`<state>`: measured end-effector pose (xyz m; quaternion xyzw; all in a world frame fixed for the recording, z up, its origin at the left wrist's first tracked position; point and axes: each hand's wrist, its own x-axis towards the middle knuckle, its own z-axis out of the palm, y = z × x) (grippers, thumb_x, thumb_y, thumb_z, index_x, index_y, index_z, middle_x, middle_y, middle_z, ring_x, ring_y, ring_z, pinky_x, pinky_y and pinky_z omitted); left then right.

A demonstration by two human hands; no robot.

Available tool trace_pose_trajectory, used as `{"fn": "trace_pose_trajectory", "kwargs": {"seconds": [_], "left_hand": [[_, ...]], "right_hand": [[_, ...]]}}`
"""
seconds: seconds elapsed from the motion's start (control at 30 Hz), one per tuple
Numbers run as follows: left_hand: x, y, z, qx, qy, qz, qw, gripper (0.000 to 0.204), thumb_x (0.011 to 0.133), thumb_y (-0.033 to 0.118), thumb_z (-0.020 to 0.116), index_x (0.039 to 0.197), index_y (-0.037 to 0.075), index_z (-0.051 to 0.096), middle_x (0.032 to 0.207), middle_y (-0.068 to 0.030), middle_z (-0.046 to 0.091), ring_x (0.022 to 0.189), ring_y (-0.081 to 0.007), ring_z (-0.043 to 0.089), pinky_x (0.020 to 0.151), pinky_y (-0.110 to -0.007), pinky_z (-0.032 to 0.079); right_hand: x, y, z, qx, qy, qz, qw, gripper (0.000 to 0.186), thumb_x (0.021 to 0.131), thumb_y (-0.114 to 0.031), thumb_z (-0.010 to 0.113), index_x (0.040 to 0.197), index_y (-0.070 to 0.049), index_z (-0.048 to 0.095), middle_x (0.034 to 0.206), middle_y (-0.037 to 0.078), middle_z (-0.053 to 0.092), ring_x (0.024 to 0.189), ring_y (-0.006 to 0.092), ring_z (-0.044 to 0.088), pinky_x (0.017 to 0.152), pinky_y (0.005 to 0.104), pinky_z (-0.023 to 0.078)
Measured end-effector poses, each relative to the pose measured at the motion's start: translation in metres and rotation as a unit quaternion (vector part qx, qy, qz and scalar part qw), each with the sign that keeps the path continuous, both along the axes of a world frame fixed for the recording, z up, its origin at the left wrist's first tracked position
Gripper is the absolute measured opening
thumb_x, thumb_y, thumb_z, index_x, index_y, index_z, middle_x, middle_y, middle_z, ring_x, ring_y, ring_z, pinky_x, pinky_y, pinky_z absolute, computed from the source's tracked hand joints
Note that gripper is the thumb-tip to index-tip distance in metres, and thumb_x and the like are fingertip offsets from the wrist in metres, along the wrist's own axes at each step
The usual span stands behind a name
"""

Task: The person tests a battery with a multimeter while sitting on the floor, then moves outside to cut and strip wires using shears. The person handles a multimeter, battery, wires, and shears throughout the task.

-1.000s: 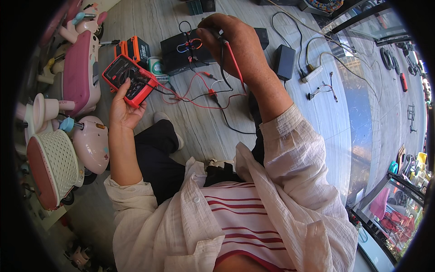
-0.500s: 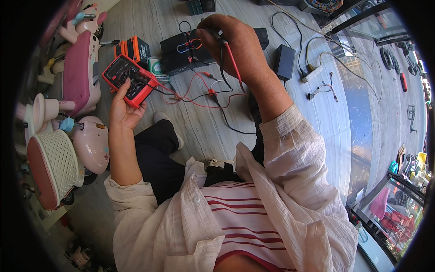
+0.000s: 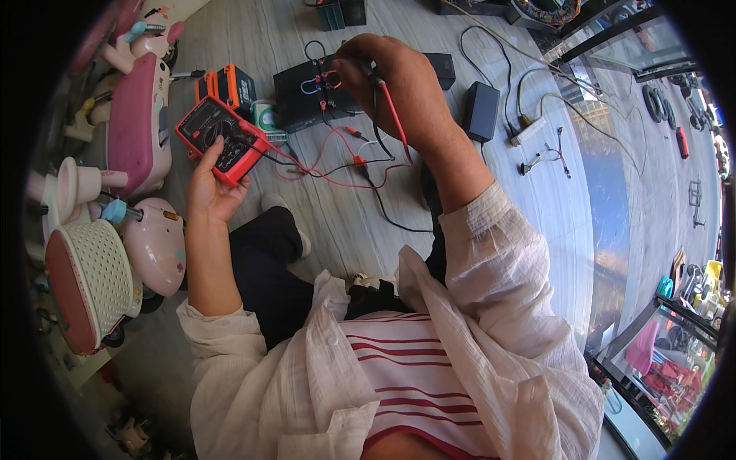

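1. The red-and-black digital multimeter (image 3: pixel 228 132) was at the left of the person's reach, above the floor (image 3: pixel 341 211) and face up, with its dark display toward the far side
2. The left hand (image 3: pixel 215 192) was closed around the meter's near end, the thumb lying across its face near the dial and the other fingers curled underneath
3. The right hand (image 3: pixel 406 92) was bent at the wrist and mostly closed, its fingers curled around the test probes (image 3: pixel 375 77); the probe tips were hidden, so I could not tell what they touched
4. A red test lead (image 3: pixel 394 115) hung from that grip, with a black one just beside it; more red and black wires tangled on the floor, near a red connector (image 3: pixel 360 162)
5. The black box (image 3: pixel 295 100) lay beyond the meter and partly behind the right hand, with blue and orange wire loops (image 3: pixel 312 86) on it
6. An orange-and-black case (image 3: pixel 239 86) and a green-and-white container (image 3: pixel 264 116) were between the meter and the box
7. To the right lay a black power adapter (image 3: pixel 481 111), a white power strip (image 3: pixel 527 132) and a small wiring harness (image 3: pixel 546 159)
8. At the far left stood pink-and-white ride-on vehicles, one with a perforated white basket (image 3: pixel 103 264)
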<state>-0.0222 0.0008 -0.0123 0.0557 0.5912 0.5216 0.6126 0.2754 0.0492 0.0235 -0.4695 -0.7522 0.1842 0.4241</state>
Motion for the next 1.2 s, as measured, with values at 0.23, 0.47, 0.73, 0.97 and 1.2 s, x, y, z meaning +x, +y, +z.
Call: {"fn": "trace_pose_trajectory", "kwargs": {"seconds": [0.23, 0.47, 0.73, 0.97, 1.2], "left_hand": [[0.0003, 0.0006, -0.0017, 0.001, -0.006, 0.001, 1.000, 0.032, 0.080, 0.026, 0.077, 0.106, 0.017, 0.062, 0.093, 0.0007, 0.066, 0.082, -0.0149, 0.061, 0.069, -0.032, 0.043], [0.0002, 0.0002, -0.0010, 0.001, -0.004, 0.000, 1.000, 0.032, 0.080, 0.026, 0.077, 0.106, 0.016, 0.062, 0.093, 0.0005, 0.066, 0.082, -0.0146, 0.061, 0.068, -0.031, 0.044], [0.0008, 0.0002, -0.0006, 0.002, -0.009, 0.005, 1.000, 0.031, 0.080, 0.025, 0.077, 0.105, 0.015, 0.062, 0.092, 0.0005, 0.066, 0.081, -0.0143, 0.061, 0.068, -0.031, 0.043], [0.0020, 0.0002, 0.0002, 0.000, -0.007, 0.004, 1.000, 0.031, 0.080, 0.025, 0.077, 0.105, 0.015, 0.062, 0.092, 0.0006, 0.067, 0.080, -0.0142, 0.061, 0.068, -0.031, 0.043], [0.0010, 0.0006, -0.0009, -0.002, -0.011, -0.002, 1.000, 0.030, 0.081, 0.026, 0.076, 0.106, 0.016, 0.062, 0.092, 0.0005, 0.068, 0.080, -0.0150, 0.063, 0.065, -0.031, 0.045]], "right_hand": [[-0.0007, -0.0001, -0.0028, -0.004, 0.003, -0.005, 1.000, 0.017, 0.088, -0.017, 0.066, 0.101, -0.004, 0.067, 0.091, 0.014, 0.069, 0.082, 0.0267, 0.068, 0.072, 0.0339, 0.055], [-0.0010, 0.0005, -0.0029, -0.002, -0.005, -0.002, 1.000, 0.017, 0.089, -0.018, 0.066, 0.101, -0.006, 0.067, 0.090, 0.013, 0.069, 0.081, 0.0270, 0.068, 0.071, 0.0340, 0.054], [-0.0018, 0.0005, -0.0044, -0.006, -0.004, 0.000, 1.000, 0.017, 0.089, -0.019, 0.066, 0.100, -0.006, 0.067, 0.090, 0.014, 0.069, 0.081, 0.0265, 0.068, 0.071, 0.0337, 0.054], [-0.0022, -0.0007, -0.0026, -0.007, -0.004, 0.000, 1.000, 0.018, 0.089, -0.019, 0.065, 0.100, -0.005, 0.067, 0.090, 0.014, 0.068, 0.081, 0.0271, 0.068, 0.070, 0.0336, 0.054], [-0.0008, -0.0013, -0.0028, -0.007, -0.010, -0.004, 1.000, 0.018, 0.089, -0.020, 0.065, 0.099, -0.005, 0.067, 0.090, 0.014, 0.068, 0.081, 0.0274, 0.068, 0.070, 0.0340, 0.054]]}}
